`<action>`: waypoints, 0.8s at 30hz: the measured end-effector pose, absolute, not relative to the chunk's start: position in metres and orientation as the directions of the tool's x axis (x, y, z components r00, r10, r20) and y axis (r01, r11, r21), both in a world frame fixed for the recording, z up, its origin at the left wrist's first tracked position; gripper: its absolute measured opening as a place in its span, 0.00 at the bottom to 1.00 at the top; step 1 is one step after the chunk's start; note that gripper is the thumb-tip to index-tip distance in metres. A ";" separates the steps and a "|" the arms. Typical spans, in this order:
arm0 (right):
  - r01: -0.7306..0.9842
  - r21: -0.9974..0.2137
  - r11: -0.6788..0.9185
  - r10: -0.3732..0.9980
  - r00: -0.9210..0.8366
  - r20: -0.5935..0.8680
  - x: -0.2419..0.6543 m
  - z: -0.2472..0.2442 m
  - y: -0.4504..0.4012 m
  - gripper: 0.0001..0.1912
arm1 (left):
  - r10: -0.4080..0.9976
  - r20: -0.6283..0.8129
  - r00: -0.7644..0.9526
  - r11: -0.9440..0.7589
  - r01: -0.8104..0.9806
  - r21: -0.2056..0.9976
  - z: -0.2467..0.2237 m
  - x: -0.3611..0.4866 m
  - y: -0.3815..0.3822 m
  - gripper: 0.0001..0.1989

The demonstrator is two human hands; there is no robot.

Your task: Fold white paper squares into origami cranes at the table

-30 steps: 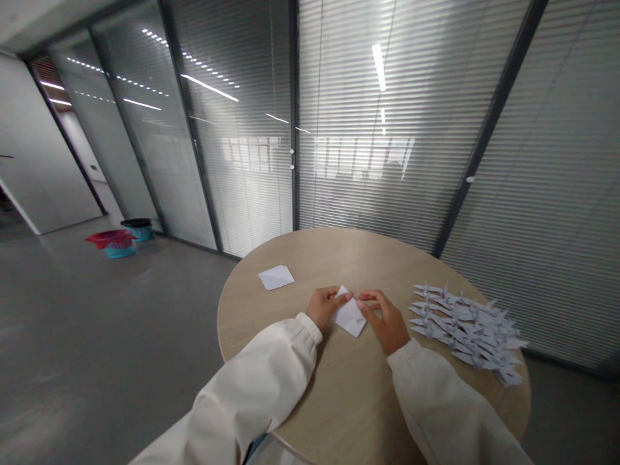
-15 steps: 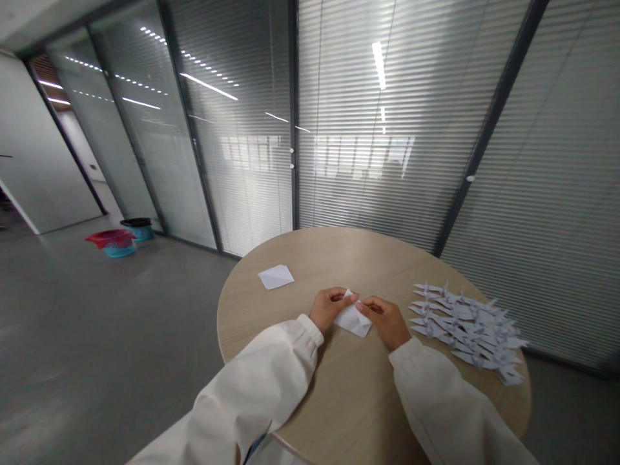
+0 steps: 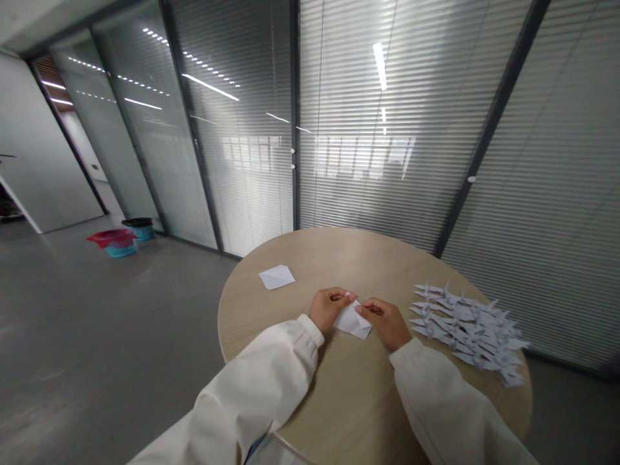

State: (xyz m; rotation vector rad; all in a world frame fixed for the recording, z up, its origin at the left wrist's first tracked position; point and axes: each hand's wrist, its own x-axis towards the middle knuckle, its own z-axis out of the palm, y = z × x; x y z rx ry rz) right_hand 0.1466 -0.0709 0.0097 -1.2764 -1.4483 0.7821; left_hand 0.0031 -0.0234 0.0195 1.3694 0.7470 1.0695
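A folded sheet of white origami paper lies on the round wooden table, pinched between my left hand and my right hand. The fingertips of both hands nearly meet over its upper corner, hiding part of the sheet. Farther left, a second folded white paper square rests alone, out of reach of either hand's fingers. A large pile of several folded paper cranes lies to the right of my right hand.
Cream sleeves cover both my forearms. The round table ends in a curved edge, with glass partitions and slatted blinds behind it. A red-and-blue bin and a black-lidded bin stand on the grey floor by the wall at left.
My hands have drawn closer together on the paper, and my right hand's fingers have come down onto it. The sheet now looks more tightly folded. The view has shifted slightly.
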 end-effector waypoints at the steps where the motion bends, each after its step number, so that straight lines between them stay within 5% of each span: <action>1: 0.301 -0.925 0.231 0.963 0.066 0.262 0.147 0.010 -0.071 0.16 | 0.911 0.168 0.377 -0.113 -0.163 0.980 0.020 0.003 -0.023 0.20; 24: 0.269 -0.933 0.238 0.969 -0.006 0.246 0.143 0.015 -0.077 0.16 | 0.932 0.183 0.312 -0.150 -0.127 0.981 0.026 -0.002 -0.027 0.20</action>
